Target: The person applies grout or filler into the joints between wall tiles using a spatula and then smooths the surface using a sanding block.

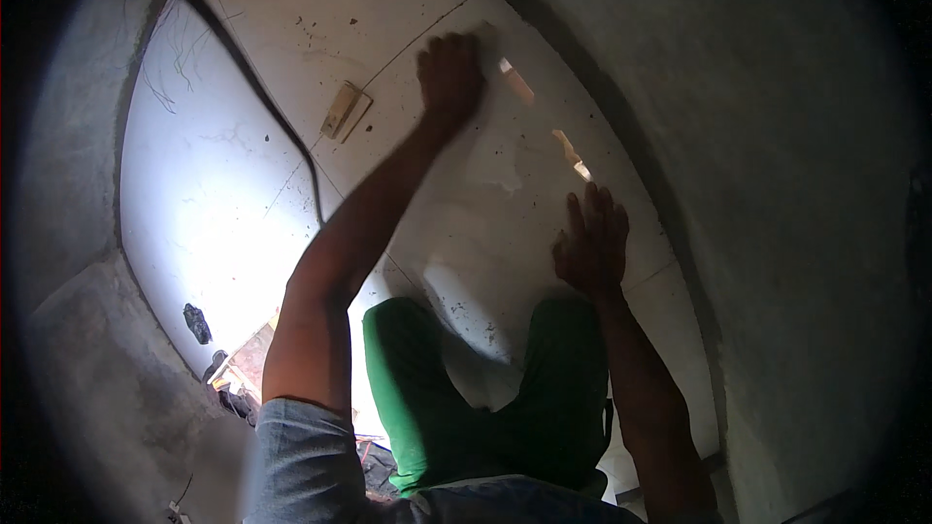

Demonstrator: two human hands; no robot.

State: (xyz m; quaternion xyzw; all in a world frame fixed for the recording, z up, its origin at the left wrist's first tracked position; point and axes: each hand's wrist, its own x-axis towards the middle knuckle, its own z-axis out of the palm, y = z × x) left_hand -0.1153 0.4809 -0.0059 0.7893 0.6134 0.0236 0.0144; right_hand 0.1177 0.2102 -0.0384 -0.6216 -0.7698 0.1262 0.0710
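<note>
My left hand [451, 76] reaches far forward over the white tiled floor [529, 243], its fingers curled down. A blurred greyish-beige patch shows just beyond the knuckles; whether it is a thing in the hand cannot be made out. My right hand [594, 241] rests palm down on the floor near my right knee, fingers stretched out and holding nothing. Left of my left hand lies a small tan rectangular piece with a thin frame-like edge [347, 112]. Bright slivers of light [573, 155] fall on the tiles between the hands.
A dark cable [243, 63] curves down from the upper left. Thin wires [170, 58] stick out by the left wall. Grey plastered walls [777, 184] close in both sides. A black crumpled item [197, 323] and mixed clutter [233, 393] lie lower left. Dirt specks dot the tiles.
</note>
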